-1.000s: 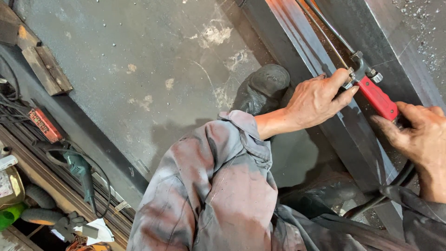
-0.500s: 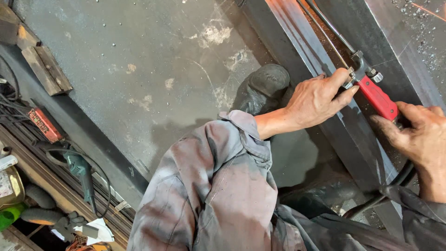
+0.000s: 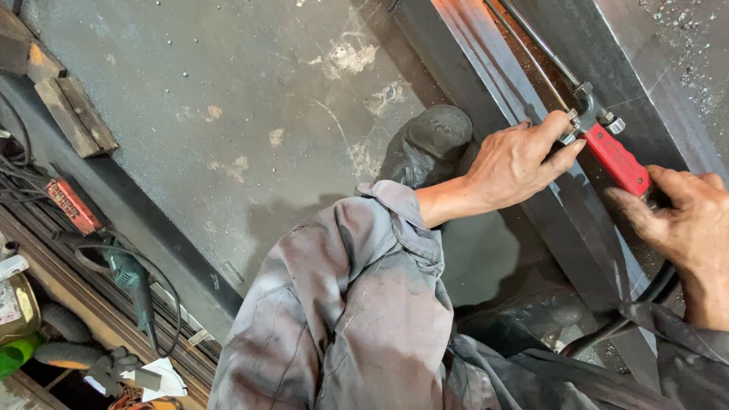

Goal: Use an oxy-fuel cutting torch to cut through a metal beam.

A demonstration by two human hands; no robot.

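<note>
Torch (image 3: 616, 159) with red handle lies along long steel beam (image 3: 486, 68), thin metal tubes running up and away from valve block. Right hand (image 3: 687, 220) closed around lower end of red handle, where black hose (image 3: 642, 304) leaves. Left hand (image 3: 520, 163) closed too, thumb and fingers pinching valve knob at front of handle. Grey dirty sleeve (image 3: 357, 304) below, dark boot (image 3: 429, 140) on concrete floor (image 3: 228, 99) beside beam. Far left: angle grinder (image 3: 129, 281), small red box (image 3: 72, 205), wood blocks (image 3: 76, 114), all well apart from hands.
</note>
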